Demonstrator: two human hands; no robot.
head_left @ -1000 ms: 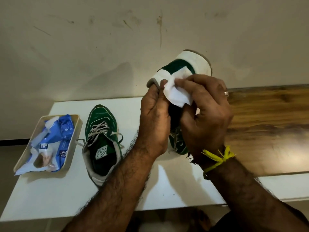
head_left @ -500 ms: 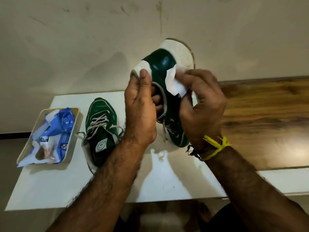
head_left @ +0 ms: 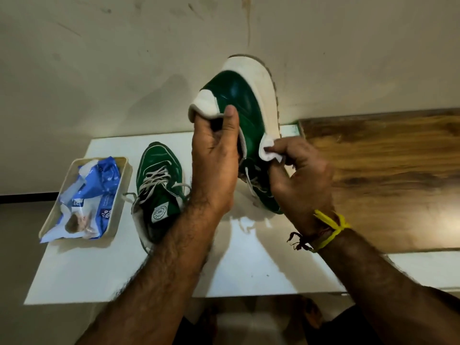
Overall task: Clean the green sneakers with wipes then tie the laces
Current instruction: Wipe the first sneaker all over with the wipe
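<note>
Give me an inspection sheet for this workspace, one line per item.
Surface: white table, wooden top to its right.
Job's things: held sneaker heel-up; wipe against its side; second sneaker on table, laces untied.
Clutter: tray holding blue wipes pack.
Hands: left hand grips the held sneaker's collar; right hand pinches the wipe.
Cables: nothing seen.
Surroundings: scuffed wall.

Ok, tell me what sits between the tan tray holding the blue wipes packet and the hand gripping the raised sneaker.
In the head view, the second green lace-up sneaker lies on the white table between them.
</note>
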